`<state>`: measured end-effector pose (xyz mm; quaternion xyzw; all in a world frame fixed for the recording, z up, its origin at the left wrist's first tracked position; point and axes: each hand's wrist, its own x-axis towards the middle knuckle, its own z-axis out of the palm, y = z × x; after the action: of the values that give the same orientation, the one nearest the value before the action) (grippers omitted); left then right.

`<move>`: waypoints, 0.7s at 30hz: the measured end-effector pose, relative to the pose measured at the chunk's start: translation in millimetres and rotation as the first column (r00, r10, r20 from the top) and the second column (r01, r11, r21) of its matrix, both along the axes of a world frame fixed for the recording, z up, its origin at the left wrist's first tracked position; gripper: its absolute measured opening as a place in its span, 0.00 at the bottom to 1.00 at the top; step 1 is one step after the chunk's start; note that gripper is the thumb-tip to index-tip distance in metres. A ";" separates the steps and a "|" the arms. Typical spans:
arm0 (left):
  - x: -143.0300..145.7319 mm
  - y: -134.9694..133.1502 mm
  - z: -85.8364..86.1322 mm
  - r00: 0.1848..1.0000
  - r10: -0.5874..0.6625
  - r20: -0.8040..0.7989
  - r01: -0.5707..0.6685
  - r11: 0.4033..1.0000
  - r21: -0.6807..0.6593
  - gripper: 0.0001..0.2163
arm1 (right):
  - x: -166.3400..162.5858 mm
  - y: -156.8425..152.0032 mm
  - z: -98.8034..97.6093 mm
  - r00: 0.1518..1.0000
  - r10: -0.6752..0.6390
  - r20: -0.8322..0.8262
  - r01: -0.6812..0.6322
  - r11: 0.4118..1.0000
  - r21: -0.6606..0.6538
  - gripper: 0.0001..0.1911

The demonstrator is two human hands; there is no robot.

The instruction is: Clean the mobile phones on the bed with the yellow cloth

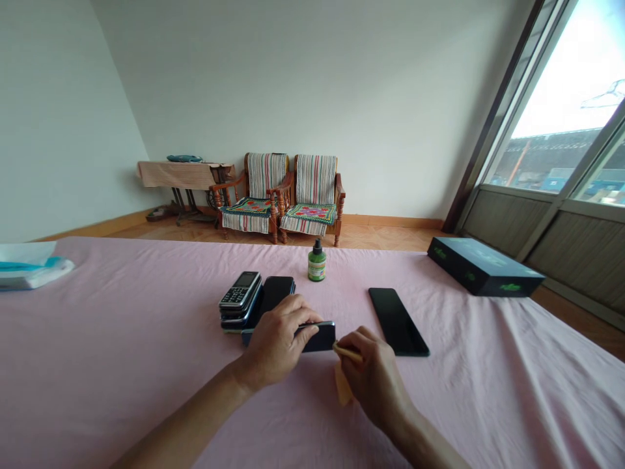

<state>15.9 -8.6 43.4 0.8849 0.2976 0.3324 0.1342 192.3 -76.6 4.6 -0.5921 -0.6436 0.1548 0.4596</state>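
Note:
My left hand (277, 341) grips a black phone (322, 335) by its edges, holding it just above the pink cloth. My right hand (374, 374) pinches a small orange-yellow cloth (343, 385) against the phone's right end. Just left of my left hand lies a stack of several phones (241, 301), a keypad phone on top, with another black phone (276, 291) beside it. A small green bottle (317, 262) with a black cap stands upright behind them. A larger black phone (398, 321) lies flat to the right of my hands.
The table is covered by a pink cloth (122, 352). A dark box (483, 266) sits at the far right, a white and blue packet (29, 264) at the far left edge. Two wooden chairs (283, 198) and a side table (183, 176) stand by the back wall.

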 end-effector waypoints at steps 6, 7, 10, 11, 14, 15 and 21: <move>24.0 -14.5 0.3 0.992 0.060 -0.112 -0.060 0.998 0.005 0.06 | 12.8 2.2 5.0 0.992 -0.126 -0.028 0.129 0.949 0.287 0.09; 30.6 -16.3 0.7 0.991 0.061 -0.118 -0.062 0.998 -0.004 0.06 | 14.3 2.7 5.3 0.993 -0.115 -0.022 0.116 0.940 0.321 0.10; 47.7 -19.1 3.2 0.991 0.069 -0.115 -0.073 0.997 -0.033 0.06 | 16.3 4.2 3.6 0.996 -0.079 0.033 0.063 0.937 0.345 0.12; 50.3 -19.1 4.4 0.992 0.068 -0.104 -0.072 0.997 -0.039 0.08 | 16.5 4.5 2.6 0.995 -0.081 0.053 0.057 0.936 0.346 0.12; 41.4 -18.0 6.5 0.994 0.055 -0.091 -0.055 0.998 -0.004 0.15 | 16.8 4.8 0.3 0.991 -0.096 0.094 0.058 0.936 0.347 0.13; 32.4 -17.3 5.8 0.993 0.061 -0.105 -0.058 0.998 0.029 0.16 | 16.9 4.8 0.0 0.990 -0.096 0.103 0.056 0.939 0.338 0.13; -37.3 -9.0 -13.6 0.982 0.186 -0.018 -0.184 0.980 0.071 0.07 | 15.7 6.5 2.0 0.984 -0.117 0.137 0.072 0.953 0.295 0.12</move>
<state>-21.4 -17.6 29.8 0.8615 0.3685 0.3427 0.0685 208.1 -70.1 6.7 -0.5589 -0.6636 -0.0090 0.4972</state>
